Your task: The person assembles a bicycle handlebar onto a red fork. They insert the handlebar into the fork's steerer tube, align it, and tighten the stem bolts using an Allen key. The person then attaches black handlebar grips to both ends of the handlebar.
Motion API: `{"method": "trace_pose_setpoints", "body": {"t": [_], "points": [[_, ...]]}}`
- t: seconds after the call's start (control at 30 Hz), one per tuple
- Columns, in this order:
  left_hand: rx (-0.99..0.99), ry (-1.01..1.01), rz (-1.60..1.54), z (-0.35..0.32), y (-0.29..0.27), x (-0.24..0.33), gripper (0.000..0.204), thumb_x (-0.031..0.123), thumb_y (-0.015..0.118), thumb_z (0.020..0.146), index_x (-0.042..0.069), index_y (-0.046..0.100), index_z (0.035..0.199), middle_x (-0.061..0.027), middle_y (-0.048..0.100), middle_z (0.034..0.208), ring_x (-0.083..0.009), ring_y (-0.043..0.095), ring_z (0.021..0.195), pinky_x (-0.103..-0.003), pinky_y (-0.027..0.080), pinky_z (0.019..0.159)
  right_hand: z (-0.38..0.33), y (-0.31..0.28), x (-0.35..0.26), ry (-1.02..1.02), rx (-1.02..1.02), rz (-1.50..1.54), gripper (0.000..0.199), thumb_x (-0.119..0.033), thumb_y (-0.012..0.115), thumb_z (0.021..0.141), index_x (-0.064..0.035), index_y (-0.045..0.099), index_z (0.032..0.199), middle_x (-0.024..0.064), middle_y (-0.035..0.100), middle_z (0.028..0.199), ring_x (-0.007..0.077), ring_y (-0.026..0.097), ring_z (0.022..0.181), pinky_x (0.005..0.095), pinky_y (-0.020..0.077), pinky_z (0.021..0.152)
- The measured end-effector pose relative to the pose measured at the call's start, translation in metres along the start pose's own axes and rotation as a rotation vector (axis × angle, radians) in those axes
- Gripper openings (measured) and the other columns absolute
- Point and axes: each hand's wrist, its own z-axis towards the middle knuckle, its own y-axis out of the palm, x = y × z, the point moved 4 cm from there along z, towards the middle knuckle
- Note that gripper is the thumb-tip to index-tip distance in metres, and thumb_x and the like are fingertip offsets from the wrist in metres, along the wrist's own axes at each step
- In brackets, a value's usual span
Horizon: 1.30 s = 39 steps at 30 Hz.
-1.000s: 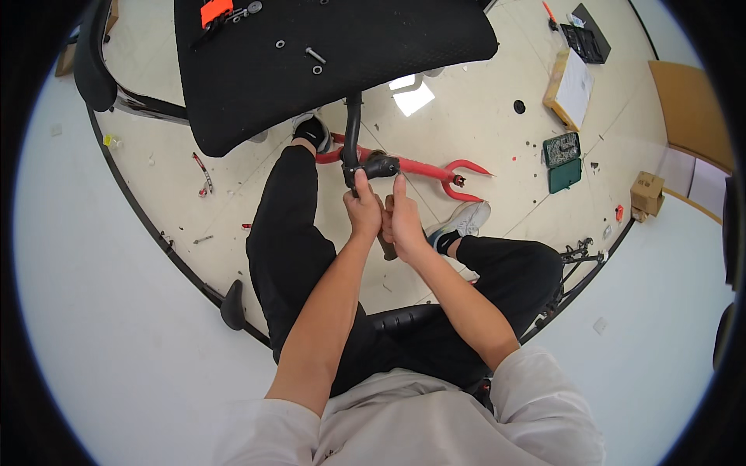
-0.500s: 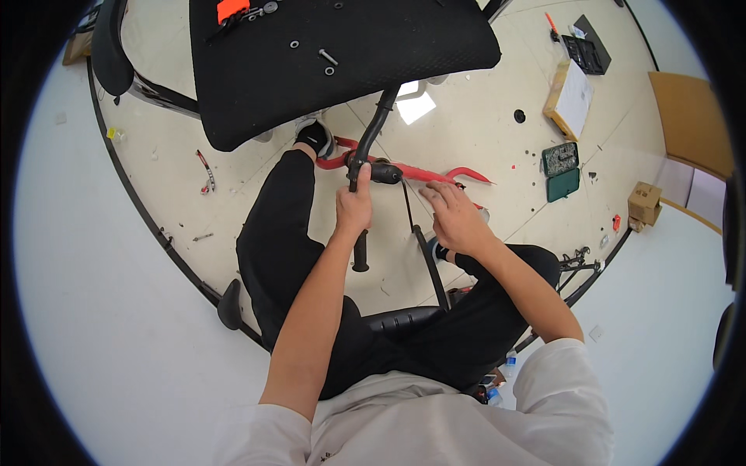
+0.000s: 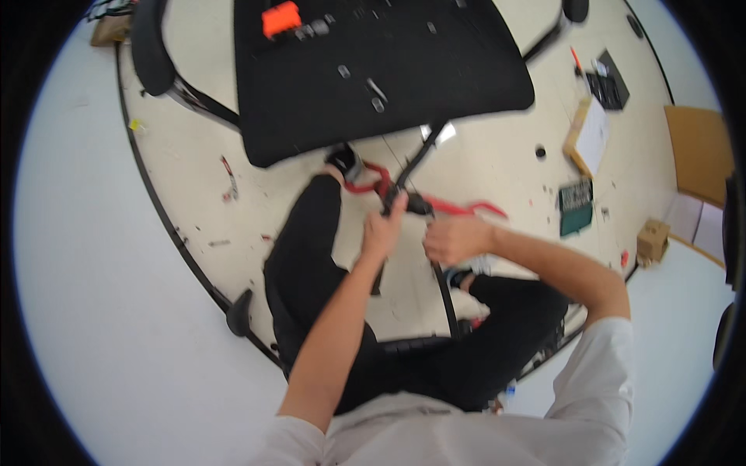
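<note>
Between my knees is a black handlebar (image 3: 416, 160) with a dark stem clamp (image 3: 417, 204), above a red frame (image 3: 458, 208) on the floor. My left hand (image 3: 382, 231) is closed round the handlebar beside the clamp, and a dark grip (image 3: 377, 279) shows below it. On the clamp's right, my right hand (image 3: 458, 239) is curled into a fist. It covers a thin black rod that runs down from the clamp, and what its fingers hold is hidden. Below the fist a thicker black bar (image 3: 448, 303) slants toward my lap. Motion blurs the picture.
A black chair seat (image 3: 311, 128) stands just ahead, bearing a bolt (image 3: 377, 90), several nuts or washers and an orange item (image 3: 280, 19). Rightward on the floor lie a green case (image 3: 576, 207), a flat box (image 3: 587, 138) and a small carton (image 3: 652, 240).
My right hand has moved in toward the clamp and its fingers have curled from loosely spread into a fist. My left hand keeps its hold. The whole view has shifted.
</note>
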Motion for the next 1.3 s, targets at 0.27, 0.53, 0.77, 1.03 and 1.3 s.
{"method": "trace_pose_setpoints", "body": {"t": [0.27,0.53,0.77,1.03,1.3], "points": [[-0.199,0.015,0.024,-0.012,-0.008,0.002,0.087,0.076,0.059,0.080,-0.010,0.068,0.079,-0.0346,0.064,0.079,-0.0423,0.069,0.092,-0.049,0.052,0.075,0.003,0.013,0.000,-0.163,0.174,-0.122,0.020,-0.030,0.056,0.094,-0.0162,0.049,0.081,-0.0014,0.043,0.077,0.0136,0.048,0.069,0.0267,0.0394,0.062],[-0.181,0.046,0.021,-0.020,-0.019,-0.001,0.083,0.073,0.060,0.081,-0.009,0.066,0.073,-0.0312,0.063,0.070,-0.0448,0.069,0.081,-0.049,0.050,0.068,0.012,0.038,-0.010,-0.097,0.156,-0.125,0.019,-0.033,0.057,0.092,-0.0155,0.051,0.087,-0.0025,0.047,0.079,0.0124,0.052,0.075,0.0264,0.0413,0.067],[-0.118,0.110,0.049,-0.010,-0.005,-0.024,0.088,0.076,0.058,0.080,-0.011,0.065,0.070,-0.0341,0.062,0.070,-0.0475,0.068,0.080,-0.052,0.050,0.069,0.011,0.065,-0.026,0.090,0.115,0.009,0.020,-0.028,0.064,0.084,-0.0105,0.056,0.087,0.0024,0.053,0.081,0.0176,0.057,0.076,0.0305,0.0475,0.069],[-0.131,0.174,-0.005,-0.022,-0.020,0.005,0.072,0.059,0.063,0.088,-0.008,0.058,0.063,-0.0191,0.051,0.052,-0.0280,0.049,0.050,-0.047,0.043,0.057,0.031,0.038,-0.026,0.275,0.293,-0.207,0.036,-0.043,0.064,0.085,-0.0147,0.044,0.076,-0.0014,0.042,0.073,0.0138,0.048,0.069,0.0270,0.0396,0.066],[-0.148,0.205,-0.058,-0.021,-0.017,0.000,0.073,0.058,0.062,0.090,-0.008,0.054,0.059,-0.0145,0.044,0.049,-0.0220,0.043,0.050,-0.045,0.040,0.053,0.044,0.036,-0.033,0.484,0.277,-0.212,0.038,-0.044,0.065,0.083,-0.0145,0.044,0.075,-0.0015,0.041,0.071,0.0138,0.047,0.068,0.0282,0.0383,0.064]]}}
